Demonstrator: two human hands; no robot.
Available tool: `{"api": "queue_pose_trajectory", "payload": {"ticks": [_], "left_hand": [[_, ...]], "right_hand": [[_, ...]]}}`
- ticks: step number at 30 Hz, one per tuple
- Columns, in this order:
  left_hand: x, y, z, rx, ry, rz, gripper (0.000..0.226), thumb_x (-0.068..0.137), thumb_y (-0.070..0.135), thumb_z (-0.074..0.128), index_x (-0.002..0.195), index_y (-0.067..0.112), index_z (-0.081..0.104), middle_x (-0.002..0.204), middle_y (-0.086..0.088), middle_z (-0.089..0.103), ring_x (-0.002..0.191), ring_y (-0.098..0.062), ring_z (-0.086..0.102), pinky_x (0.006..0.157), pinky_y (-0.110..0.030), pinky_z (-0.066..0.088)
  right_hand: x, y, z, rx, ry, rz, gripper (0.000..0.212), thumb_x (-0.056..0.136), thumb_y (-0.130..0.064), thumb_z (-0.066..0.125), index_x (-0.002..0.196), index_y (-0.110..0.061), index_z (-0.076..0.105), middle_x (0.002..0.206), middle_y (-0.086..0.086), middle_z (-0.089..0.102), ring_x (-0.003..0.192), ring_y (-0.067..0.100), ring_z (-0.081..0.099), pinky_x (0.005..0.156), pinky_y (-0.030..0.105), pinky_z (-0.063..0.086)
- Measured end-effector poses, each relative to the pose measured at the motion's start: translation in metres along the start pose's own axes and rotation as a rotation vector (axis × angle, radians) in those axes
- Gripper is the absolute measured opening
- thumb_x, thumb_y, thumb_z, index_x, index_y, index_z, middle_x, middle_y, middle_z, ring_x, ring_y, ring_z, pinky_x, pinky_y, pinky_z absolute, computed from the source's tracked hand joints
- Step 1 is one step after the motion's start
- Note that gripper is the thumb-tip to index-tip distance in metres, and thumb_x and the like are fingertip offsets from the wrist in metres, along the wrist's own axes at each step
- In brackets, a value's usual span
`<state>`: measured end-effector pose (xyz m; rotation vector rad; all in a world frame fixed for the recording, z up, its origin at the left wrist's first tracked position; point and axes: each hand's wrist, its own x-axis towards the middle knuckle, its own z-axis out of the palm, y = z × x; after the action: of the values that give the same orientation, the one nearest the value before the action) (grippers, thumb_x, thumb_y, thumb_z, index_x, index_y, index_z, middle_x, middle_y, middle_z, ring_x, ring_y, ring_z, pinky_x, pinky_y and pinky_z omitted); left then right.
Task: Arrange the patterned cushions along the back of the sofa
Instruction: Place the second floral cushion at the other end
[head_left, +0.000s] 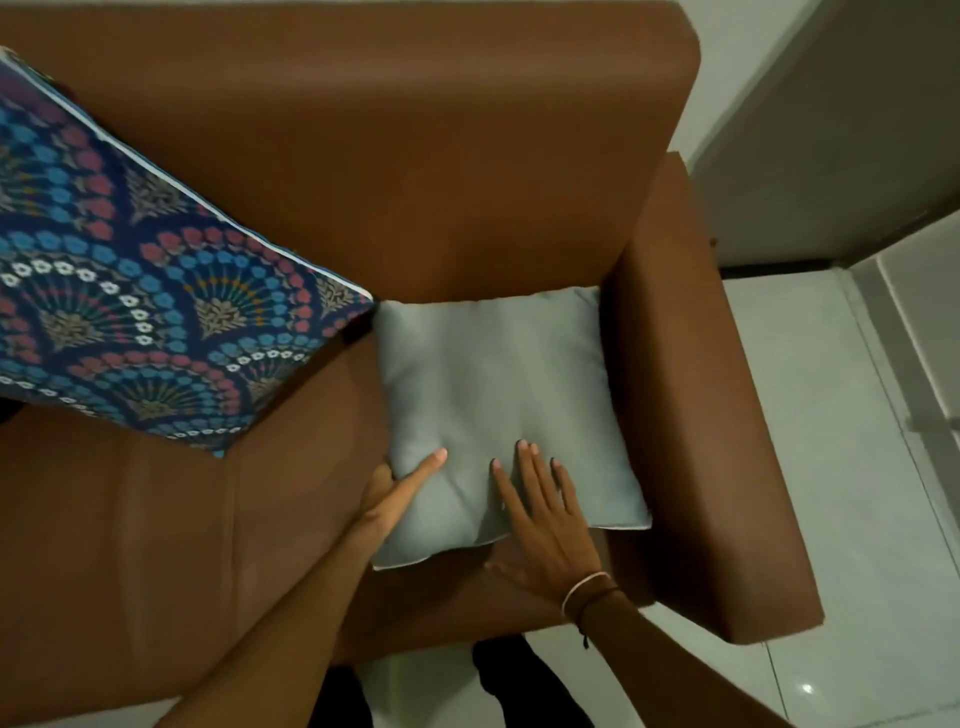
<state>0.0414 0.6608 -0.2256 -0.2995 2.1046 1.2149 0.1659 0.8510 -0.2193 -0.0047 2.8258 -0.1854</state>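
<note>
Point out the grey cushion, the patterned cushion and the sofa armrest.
grey cushion (493, 395): head view, middle of its face.
patterned cushion (145, 291): head view, printed face.
sofa armrest (701, 415): head view, top surface.

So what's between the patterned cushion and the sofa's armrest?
In the head view, a plain grey cushion lies flat on the seat between the patterned cushion and the armrest, with the left hand and right hand on it.

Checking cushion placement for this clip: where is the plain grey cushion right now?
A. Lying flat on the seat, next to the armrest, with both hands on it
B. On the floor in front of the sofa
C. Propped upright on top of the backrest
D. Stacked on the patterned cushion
A: the grey cushion lies flat on the seat beside the armrest, left hand gripping its edge, right hand flat on top.
</note>
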Motion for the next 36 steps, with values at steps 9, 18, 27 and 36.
{"api": "queue_pose_trajectory", "payload": {"ticks": [9, 18, 27, 36], "left_hand": [[-0.028, 0.097, -0.004, -0.204, -0.153, -0.136, 0.051, 0.075, 0.055, 0.08, 0.106, 0.014, 0.073, 0.094, 0.0, 0.08, 0.09, -0.02, 0.076, 0.074, -0.034, 0.058], [-0.053, 0.159, -0.059, -0.025, -0.206, 0.163, 0.06, 0.08, 0.049, 0.08, 0.13, 0.022, 0.059, 0.122, -0.007, 0.07, 0.099, -0.01, 0.066, 0.078, -0.026, 0.053], [-0.054, 0.153, -0.099, -0.068, -0.288, 0.245, 0.152, 0.027, 0.065, 0.097, 0.156, 0.025, 0.028, 0.143, 0.006, 0.058, 0.124, -0.005, 0.06, 0.106, -0.031, 0.048], [-0.026, 0.199, -0.08, -0.139, -0.014, 0.393, 0.066, 0.042, 0.029, 0.1, 0.1, 0.015, 0.074, 0.088, 0.008, 0.082, 0.084, -0.012, 0.079, 0.069, -0.025, 0.064]], "right_hand": [[0.007, 0.007, -0.086, 0.226, 0.221, 0.171, 0.072, 0.072, -0.038, 0.076, 0.136, -0.007, 0.059, 0.123, 0.02, 0.071, 0.116, 0.041, 0.067, 0.106, 0.06, 0.047], [0.003, 0.085, -0.238, 1.004, 0.339, 0.381, 0.039, 0.072, -0.02, 0.071, 0.103, 0.005, 0.075, 0.098, 0.02, 0.077, 0.102, 0.043, 0.071, 0.073, 0.042, 0.054], [-0.031, 0.13, -0.245, 1.901, 0.058, 0.514, 0.054, 0.077, -0.012, 0.069, 0.131, -0.01, 0.066, 0.12, 0.017, 0.075, 0.103, 0.035, 0.075, 0.081, 0.042, 0.06], [0.008, 0.156, -0.221, 1.656, 0.254, 0.526, 0.089, 0.064, -0.037, 0.092, 0.142, -0.025, 0.051, 0.15, 0.012, 0.054, 0.131, 0.036, 0.056, 0.115, 0.059, 0.039]]}}
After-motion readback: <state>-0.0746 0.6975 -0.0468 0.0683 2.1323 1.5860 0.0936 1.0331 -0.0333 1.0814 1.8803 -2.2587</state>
